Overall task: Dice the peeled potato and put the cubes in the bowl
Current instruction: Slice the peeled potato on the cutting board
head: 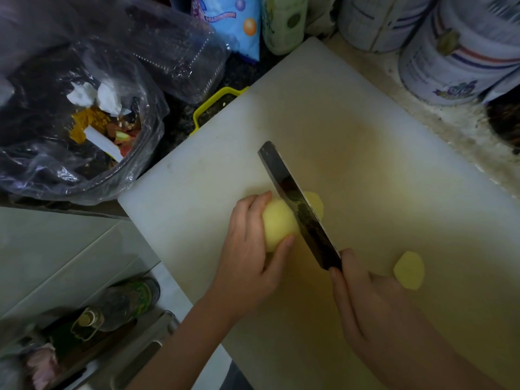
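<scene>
A peeled yellow potato [277, 225] lies on a white cutting board [351, 130]. My left hand [249, 257] grips the potato from its left side, fingers and thumb curled round it. My right hand [365, 302] holds the handle of a dark cleaver [299, 205], whose blade stands across the potato's right end. A cut slice [315, 202] shows just behind the blade. Another flat slice [409, 270] lies on the board right of my right hand. No bowl is in view.
A clear plastic bag of scraps [84, 130] sits at the board's left. A yellow handle [216, 104] pokes out behind the board. Tins [461, 60] and packets [233, 21] line the back. Bottles [112, 308] stand in a rack at lower left.
</scene>
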`<act>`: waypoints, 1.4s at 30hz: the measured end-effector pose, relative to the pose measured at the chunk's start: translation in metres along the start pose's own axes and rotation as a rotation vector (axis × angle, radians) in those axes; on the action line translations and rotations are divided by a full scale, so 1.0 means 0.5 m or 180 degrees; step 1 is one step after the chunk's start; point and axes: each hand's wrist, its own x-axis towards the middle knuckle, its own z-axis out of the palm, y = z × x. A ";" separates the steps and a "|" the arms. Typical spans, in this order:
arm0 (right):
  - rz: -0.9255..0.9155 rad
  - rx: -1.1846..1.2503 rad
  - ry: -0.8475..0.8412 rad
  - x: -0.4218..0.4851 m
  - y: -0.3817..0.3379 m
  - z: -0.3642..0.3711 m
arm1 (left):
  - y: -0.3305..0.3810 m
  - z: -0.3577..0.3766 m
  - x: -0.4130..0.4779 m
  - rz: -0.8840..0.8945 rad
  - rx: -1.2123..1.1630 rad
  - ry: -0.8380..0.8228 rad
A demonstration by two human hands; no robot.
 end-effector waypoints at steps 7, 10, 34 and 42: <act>-0.0023 -0.0125 -0.0175 0.012 0.002 0.018 | 0.002 -0.003 0.002 0.0000 0.0015 0.0013; -0.0051 -0.0305 -0.0275 0.031 0.007 0.037 | 0.004 -0.004 0.002 0.0034 0.0024 0.0022; 0.0047 0.1169 0.0261 -0.059 0.020 0.007 | 0.005 -0.004 -0.046 0.0116 0.0077 -0.0316; -0.0020 0.0929 0.0293 -0.066 0.016 0.006 | 0.005 -0.001 -0.044 0.0120 0.0012 -0.0251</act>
